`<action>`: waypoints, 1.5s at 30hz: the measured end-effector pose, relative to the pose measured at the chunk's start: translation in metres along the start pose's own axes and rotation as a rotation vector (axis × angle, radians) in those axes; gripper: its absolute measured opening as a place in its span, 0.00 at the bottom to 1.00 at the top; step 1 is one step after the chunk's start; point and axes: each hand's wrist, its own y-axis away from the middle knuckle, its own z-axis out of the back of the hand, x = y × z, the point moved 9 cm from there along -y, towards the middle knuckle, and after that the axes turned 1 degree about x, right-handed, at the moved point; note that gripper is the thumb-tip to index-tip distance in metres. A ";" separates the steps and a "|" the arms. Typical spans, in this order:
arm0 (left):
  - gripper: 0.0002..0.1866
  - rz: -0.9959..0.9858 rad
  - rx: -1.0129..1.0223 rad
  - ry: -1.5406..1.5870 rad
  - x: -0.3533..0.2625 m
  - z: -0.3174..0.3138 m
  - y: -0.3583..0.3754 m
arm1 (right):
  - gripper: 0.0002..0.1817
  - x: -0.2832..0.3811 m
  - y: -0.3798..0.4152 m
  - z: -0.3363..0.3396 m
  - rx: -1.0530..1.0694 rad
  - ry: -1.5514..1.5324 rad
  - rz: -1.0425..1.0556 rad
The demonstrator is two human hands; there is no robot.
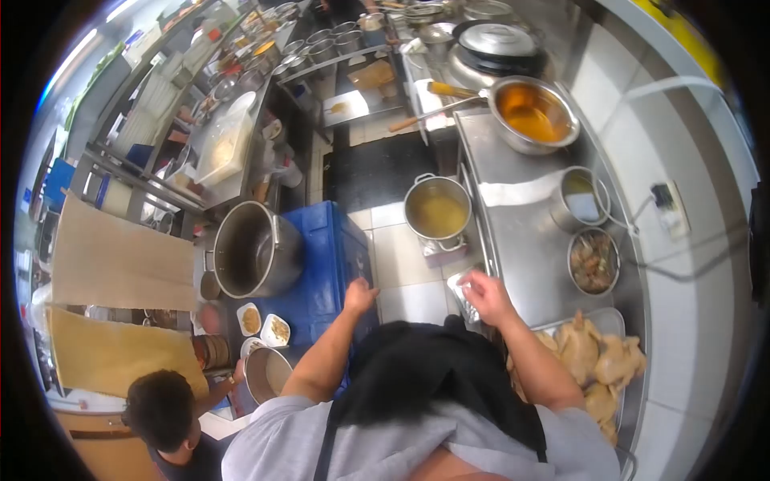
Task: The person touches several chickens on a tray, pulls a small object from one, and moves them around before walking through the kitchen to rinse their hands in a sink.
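My left hand hangs beside the blue chest, its fingers curled together; whether it holds anything is too small to tell. My right hand is raised near the edge of the steel counter, its thumb and fingers bent towards each other, with a pale foil-like item just left of and below it. Ahead, between the hands, a two-handled pot of yellowish liquid stands low above the tiled floor. Whole plucked chickens lie on a tray to the right.
A large empty pot stands on the chest. The counter bears a bowl of orange liquid, a metal container and a bowl of food pieces. At lower left a co-worker reaches towards another pot.
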 end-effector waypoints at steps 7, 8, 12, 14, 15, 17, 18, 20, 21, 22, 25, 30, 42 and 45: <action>0.06 -0.127 -0.197 0.625 -0.013 0.088 -0.105 | 0.10 0.023 -0.206 -0.059 0.161 -0.186 0.118; 0.06 -0.114 -0.208 0.632 -0.012 0.097 -0.123 | 0.11 0.013 -0.230 -0.077 0.215 -0.174 0.084; 0.30 -0.046 0.057 0.410 -0.018 0.128 -0.185 | 0.12 -0.083 -0.320 -0.160 0.313 -0.067 0.024; 0.30 -0.011 0.079 0.506 -0.026 0.163 -0.197 | 0.12 -0.095 -0.349 -0.176 0.305 -0.224 -0.073; 0.30 -0.101 0.072 0.458 -0.037 0.189 -0.203 | 0.12 -0.095 -0.360 -0.180 0.336 -0.226 -0.072; 0.30 -0.214 0.065 0.388 -0.048 0.242 -0.239 | 0.09 -0.123 -0.387 -0.187 0.300 -0.647 -0.523; 0.29 -0.180 0.054 0.484 -0.038 0.267 -0.256 | 0.08 -0.116 -0.408 -0.182 0.230 -0.682 -0.531; 0.28 -0.129 0.016 0.551 -0.023 0.314 -0.286 | 0.09 -0.117 -0.453 -0.171 0.136 -0.755 -0.517; 0.27 -0.125 -0.012 0.518 -0.024 0.341 -0.303 | 0.10 -0.109 -0.478 -0.167 0.100 -0.819 -0.490; 0.26 -0.136 -0.075 0.504 -0.032 0.370 -0.314 | 0.10 -0.100 -0.503 -0.157 0.046 -0.883 -0.462; 0.25 -0.168 -0.177 0.572 -0.046 0.421 -0.355 | 0.20 -0.091 -0.571 -0.143 -0.051 -1.096 -0.443; 0.24 -0.101 -0.159 0.786 -0.065 0.426 -0.418 | 0.41 -0.190 -0.683 -0.109 -0.293 -1.120 -0.553; 0.20 0.067 0.691 0.262 -0.249 0.337 -0.741 | 0.30 -0.438 -0.911 -0.058 -0.270 -0.414 -0.903; 0.19 -0.758 0.559 -0.027 -0.379 0.279 -0.845 | 0.24 -0.337 -0.951 -0.097 0.266 -0.789 -0.823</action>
